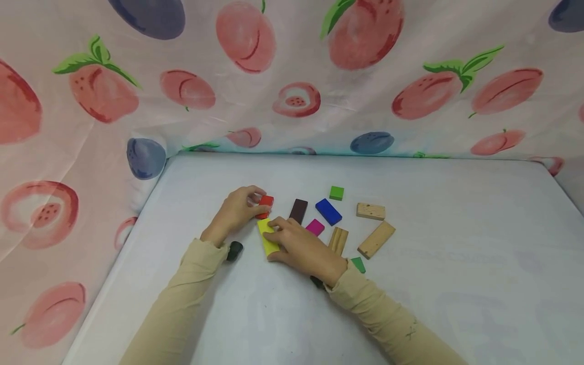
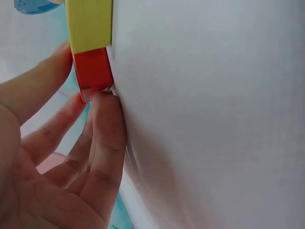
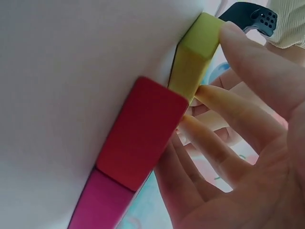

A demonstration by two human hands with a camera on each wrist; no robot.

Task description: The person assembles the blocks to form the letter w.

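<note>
My left hand (image 1: 236, 210) pinches a small red block (image 1: 266, 205) between thumb and fingertips. In the left wrist view, that red block (image 2: 93, 71) has its fingertips at the near end, and the yellow block overlaps its far end. My right hand (image 1: 303, 248) holds the long yellow block (image 1: 266, 234), which lies just on the near side of the red one. In the right wrist view, the thumb is at the far end of the yellow block (image 3: 193, 59), with fingertips along its side. A red block (image 3: 143, 133) and a magenta block (image 3: 102, 200) appear in front of it there.
Right of the hands lie a dark brown block (image 1: 299, 209), a blue block (image 1: 328, 211), a green block (image 1: 336, 192) and several natural wood blocks (image 1: 376, 239). A magenta block (image 1: 316, 227) and a green piece (image 1: 358, 264) are partly covered by the right hand and sleeve. Fruit-print cloth (image 1: 296, 61) encloses the white table (image 1: 456, 284).
</note>
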